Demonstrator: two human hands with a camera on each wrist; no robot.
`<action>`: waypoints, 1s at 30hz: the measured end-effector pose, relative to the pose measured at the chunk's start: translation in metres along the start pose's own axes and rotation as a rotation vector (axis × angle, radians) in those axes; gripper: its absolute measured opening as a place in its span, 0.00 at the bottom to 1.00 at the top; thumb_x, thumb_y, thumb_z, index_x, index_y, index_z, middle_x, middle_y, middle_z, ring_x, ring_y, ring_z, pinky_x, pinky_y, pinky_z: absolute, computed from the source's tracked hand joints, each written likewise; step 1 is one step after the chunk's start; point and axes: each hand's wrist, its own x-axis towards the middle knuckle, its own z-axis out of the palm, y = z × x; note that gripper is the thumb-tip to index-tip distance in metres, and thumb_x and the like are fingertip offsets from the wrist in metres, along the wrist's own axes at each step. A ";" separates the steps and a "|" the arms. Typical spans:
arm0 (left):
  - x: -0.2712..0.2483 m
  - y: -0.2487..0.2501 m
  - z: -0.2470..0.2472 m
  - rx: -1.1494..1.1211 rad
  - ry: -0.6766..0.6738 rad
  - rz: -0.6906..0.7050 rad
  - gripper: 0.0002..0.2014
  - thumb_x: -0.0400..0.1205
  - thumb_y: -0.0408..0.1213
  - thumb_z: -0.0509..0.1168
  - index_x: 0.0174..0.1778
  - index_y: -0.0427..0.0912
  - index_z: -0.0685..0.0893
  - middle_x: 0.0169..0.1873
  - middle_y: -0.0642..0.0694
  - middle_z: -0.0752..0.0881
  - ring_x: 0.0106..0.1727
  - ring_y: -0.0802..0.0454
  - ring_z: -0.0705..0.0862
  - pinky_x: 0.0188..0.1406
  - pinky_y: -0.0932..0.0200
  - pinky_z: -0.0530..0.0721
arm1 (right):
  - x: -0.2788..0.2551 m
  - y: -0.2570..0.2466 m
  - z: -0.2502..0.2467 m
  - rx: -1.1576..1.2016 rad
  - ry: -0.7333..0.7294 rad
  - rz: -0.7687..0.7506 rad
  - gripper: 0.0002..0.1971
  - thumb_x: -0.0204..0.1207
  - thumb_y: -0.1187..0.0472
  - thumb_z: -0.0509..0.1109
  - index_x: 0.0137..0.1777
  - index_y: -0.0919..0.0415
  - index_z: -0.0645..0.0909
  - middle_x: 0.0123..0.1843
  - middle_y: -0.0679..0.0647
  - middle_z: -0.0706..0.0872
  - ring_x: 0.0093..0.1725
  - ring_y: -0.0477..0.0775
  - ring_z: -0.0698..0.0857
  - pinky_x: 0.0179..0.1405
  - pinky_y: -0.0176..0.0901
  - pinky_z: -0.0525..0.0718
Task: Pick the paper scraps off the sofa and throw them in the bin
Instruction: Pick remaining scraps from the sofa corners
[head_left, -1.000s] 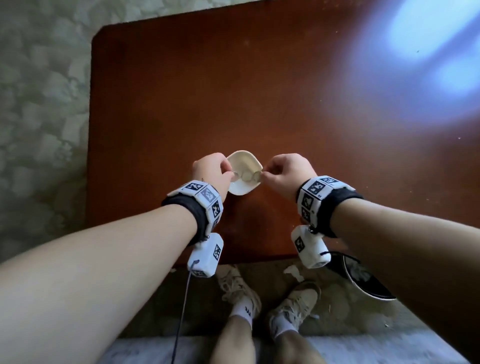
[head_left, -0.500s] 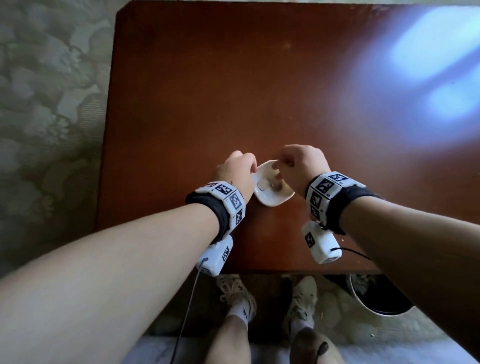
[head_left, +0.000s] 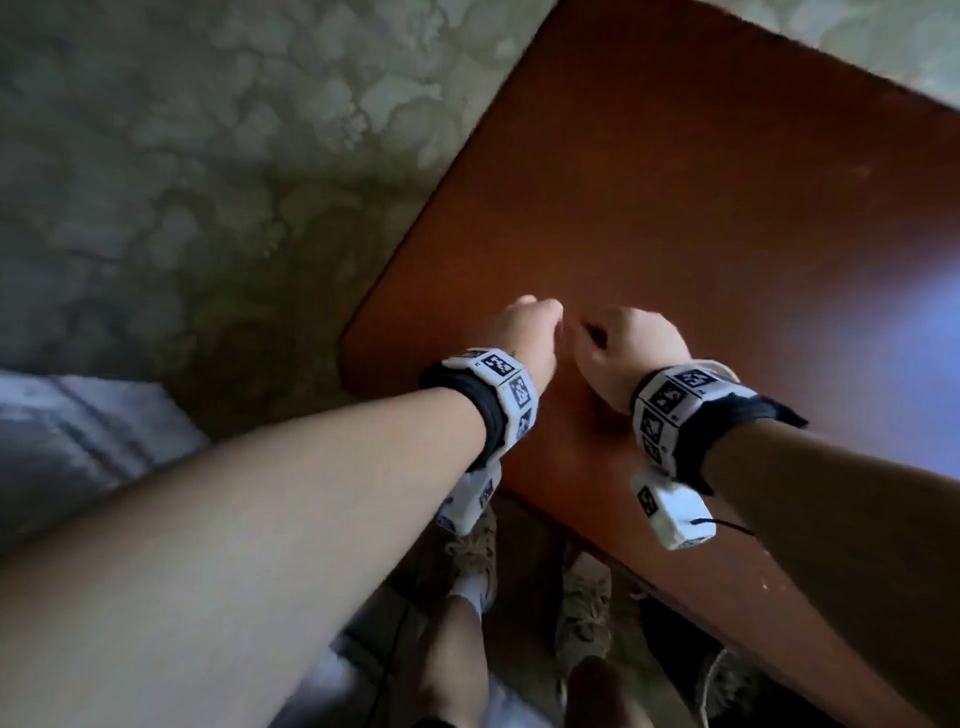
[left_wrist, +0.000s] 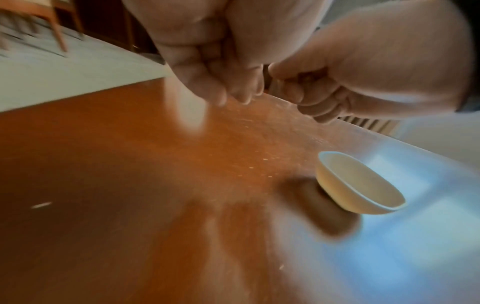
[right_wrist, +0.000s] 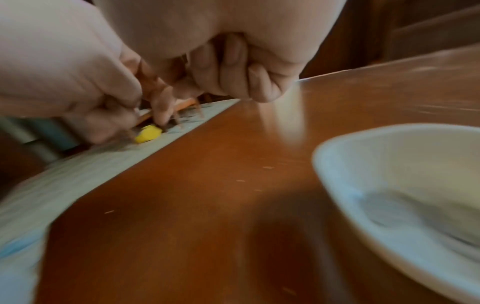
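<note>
Hovering over near corner of glossy reddish-brown wooden table (head_left: 675, 208), both hands curled into loose fists, knuckles nearly touching. Left hand (head_left: 524, 332) and right hand (head_left: 631, 348) no longer pinch small cream ceramic bowl (left_wrist: 361, 185); it now sits on table, apart from them. Whether either fist holds anything: cannot tell. Head view has swung left toward grey sofa cushion (head_left: 78, 431). Paper scraps, bin: out of view now. Patterned carpet (head_left: 182, 182) left of table edge offers free room.
</note>
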 end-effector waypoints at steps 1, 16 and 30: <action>-0.011 -0.018 -0.004 -0.034 0.046 -0.040 0.09 0.79 0.26 0.55 0.46 0.44 0.76 0.57 0.44 0.78 0.53 0.39 0.82 0.40 0.55 0.73 | 0.002 -0.019 0.004 0.001 -0.038 -0.082 0.16 0.73 0.45 0.60 0.34 0.56 0.77 0.31 0.50 0.81 0.33 0.60 0.80 0.31 0.42 0.73; -0.234 -0.341 0.001 -0.489 0.345 -0.822 0.11 0.83 0.33 0.59 0.60 0.44 0.77 0.61 0.42 0.80 0.58 0.37 0.82 0.56 0.45 0.82 | -0.062 -0.350 0.218 -0.281 -0.460 -0.852 0.07 0.78 0.48 0.63 0.45 0.48 0.80 0.31 0.45 0.80 0.36 0.54 0.82 0.37 0.41 0.79; -0.430 -0.506 0.048 -0.782 0.475 -1.339 0.17 0.81 0.33 0.58 0.67 0.48 0.76 0.66 0.44 0.77 0.65 0.39 0.77 0.62 0.45 0.79 | -0.186 -0.570 0.374 -0.416 -0.884 -1.246 0.06 0.79 0.54 0.66 0.53 0.51 0.81 0.41 0.46 0.84 0.43 0.51 0.85 0.45 0.45 0.86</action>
